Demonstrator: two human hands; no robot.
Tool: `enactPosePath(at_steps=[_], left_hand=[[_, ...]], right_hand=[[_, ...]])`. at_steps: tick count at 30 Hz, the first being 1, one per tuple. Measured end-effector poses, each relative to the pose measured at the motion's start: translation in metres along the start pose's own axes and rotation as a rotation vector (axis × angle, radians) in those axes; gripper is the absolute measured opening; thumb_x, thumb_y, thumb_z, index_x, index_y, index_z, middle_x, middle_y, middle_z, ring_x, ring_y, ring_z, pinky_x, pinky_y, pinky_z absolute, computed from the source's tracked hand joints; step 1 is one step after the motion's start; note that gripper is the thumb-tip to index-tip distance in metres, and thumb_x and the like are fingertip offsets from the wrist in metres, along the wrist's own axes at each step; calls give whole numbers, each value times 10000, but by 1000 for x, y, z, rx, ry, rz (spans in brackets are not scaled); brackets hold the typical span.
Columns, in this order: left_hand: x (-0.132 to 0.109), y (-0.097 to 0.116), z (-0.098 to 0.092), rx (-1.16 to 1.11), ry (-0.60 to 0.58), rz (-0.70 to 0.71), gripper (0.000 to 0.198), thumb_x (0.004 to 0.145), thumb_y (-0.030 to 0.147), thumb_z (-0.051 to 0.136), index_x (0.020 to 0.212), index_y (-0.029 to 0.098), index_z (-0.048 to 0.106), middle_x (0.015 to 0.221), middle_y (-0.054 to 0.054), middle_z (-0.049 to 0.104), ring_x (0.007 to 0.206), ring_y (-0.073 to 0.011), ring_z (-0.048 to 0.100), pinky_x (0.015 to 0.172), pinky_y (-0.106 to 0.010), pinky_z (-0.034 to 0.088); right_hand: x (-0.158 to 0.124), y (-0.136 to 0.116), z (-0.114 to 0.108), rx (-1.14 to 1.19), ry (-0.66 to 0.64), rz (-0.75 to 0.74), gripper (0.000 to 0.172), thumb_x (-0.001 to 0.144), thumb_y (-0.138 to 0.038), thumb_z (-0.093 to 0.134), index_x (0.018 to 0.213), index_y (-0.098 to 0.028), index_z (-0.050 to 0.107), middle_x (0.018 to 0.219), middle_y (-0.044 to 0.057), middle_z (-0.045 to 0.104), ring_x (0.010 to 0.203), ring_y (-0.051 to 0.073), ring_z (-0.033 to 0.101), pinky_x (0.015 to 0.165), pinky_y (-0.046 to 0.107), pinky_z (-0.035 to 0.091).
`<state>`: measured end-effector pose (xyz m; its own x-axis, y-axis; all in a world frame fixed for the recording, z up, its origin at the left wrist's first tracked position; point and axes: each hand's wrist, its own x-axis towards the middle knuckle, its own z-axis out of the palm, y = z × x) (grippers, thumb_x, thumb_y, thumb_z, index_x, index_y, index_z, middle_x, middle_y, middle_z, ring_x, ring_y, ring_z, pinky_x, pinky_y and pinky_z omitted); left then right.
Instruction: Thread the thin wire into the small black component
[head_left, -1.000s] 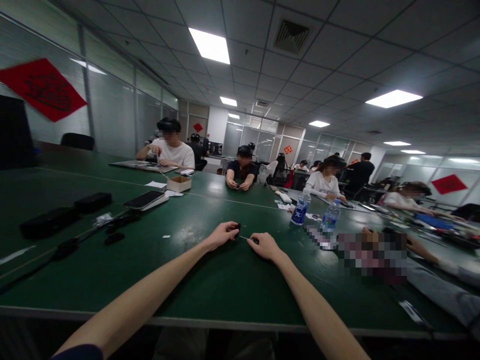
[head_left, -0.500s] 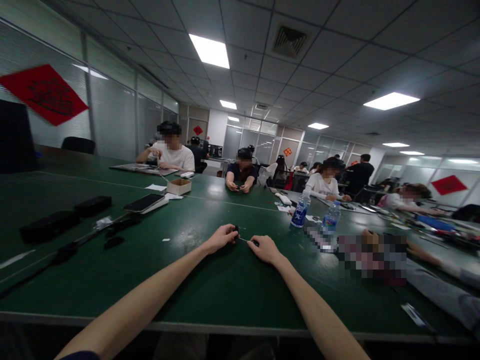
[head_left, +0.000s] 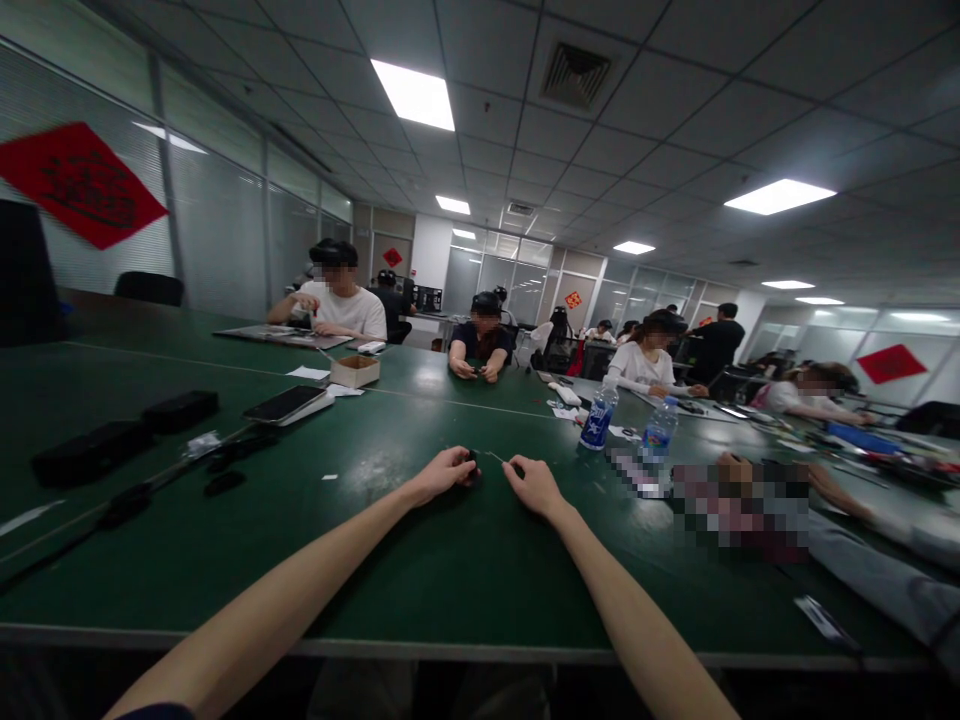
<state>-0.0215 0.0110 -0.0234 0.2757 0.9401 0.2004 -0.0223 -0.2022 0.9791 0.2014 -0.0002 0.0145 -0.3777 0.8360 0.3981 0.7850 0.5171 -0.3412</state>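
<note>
Over the middle of the green table (head_left: 450,590), my left hand (head_left: 444,476) is closed on a small black object (head_left: 472,462), mostly covered by the fingers. My right hand (head_left: 534,487) pinches a thin, light metal rod (head_left: 495,457). The rod points up and left, and its tip appears to stand a little apart from the black object. What the rod belongs to is hidden in my right hand. A narrow gap of table lies between the two hands.
Left lie a black tablet-like device (head_left: 283,404), black boxes (head_left: 94,452) and a small open cardboard box (head_left: 355,373). Two water bottles, one dark blue (head_left: 598,418) and one clear (head_left: 658,435), stand to the right. A co-worker's sleeve (head_left: 862,575) reaches in there; other people sit around the table.
The rod in my right hand has swung away from the black object and now points more upward. My right hand has turned slightly; my left hand keeps its hold.
</note>
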Motion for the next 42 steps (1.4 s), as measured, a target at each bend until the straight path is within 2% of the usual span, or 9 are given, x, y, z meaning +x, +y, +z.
enactPosePath(at_steps=[5, 10, 23, 28, 35, 42], left_hand=[[6, -7, -3, -89, 46, -8, 351, 759, 389, 643, 964, 123, 541, 848, -89, 655, 639, -114, 594, 608, -243, 454], [7, -7, -3, -148, 94, 6, 324, 777, 378, 630, 965, 133, 534, 881, -94, 646, 671, -116, 598, 613, -245, 469], [4, -6, -4, -22, 80, 57, 364, 791, 352, 606, 1079, 133, 563, 910, -104, 645, 696, -130, 588, 614, -249, 464], [0, 0, -2, 50, 65, 96, 414, 778, 386, 606, 1107, 135, 580, 915, -98, 635, 751, -144, 580, 629, -250, 468], [-3, 6, 0, 138, 31, 106, 474, 755, 399, 615, 1139, 124, 576, 906, -90, 640, 772, -157, 578, 619, -251, 458], [-5, 9, 0, 159, 28, 109, 438, 770, 402, 592, 1111, 125, 583, 893, -84, 630, 739, -146, 572, 612, -248, 457]], right_hand=[[-4, -4, 3, -76, -112, -64, 395, 909, -495, 379, 929, -225, 666, 856, 41, 679, 779, 170, 608, 691, 238, 402], [-5, -7, 2, -58, -166, -87, 412, 908, -511, 373, 944, -228, 670, 832, 35, 678, 717, 159, 605, 656, 235, 408], [-5, -7, 1, -74, -149, -102, 393, 897, -508, 397, 907, -231, 676, 818, 33, 677, 718, 157, 599, 724, 247, 402], [-5, -6, 2, -77, -165, -99, 407, 903, -510, 377, 914, -232, 673, 813, 26, 676, 691, 146, 593, 657, 231, 398], [-4, -6, 2, -181, -175, -99, 428, 905, -520, 366, 935, -227, 677, 877, 44, 683, 796, 170, 607, 699, 236, 389], [-4, -4, 2, -92, -191, -76, 428, 904, -527, 373, 965, -234, 679, 901, 39, 685, 813, 169, 608, 736, 240, 396]])
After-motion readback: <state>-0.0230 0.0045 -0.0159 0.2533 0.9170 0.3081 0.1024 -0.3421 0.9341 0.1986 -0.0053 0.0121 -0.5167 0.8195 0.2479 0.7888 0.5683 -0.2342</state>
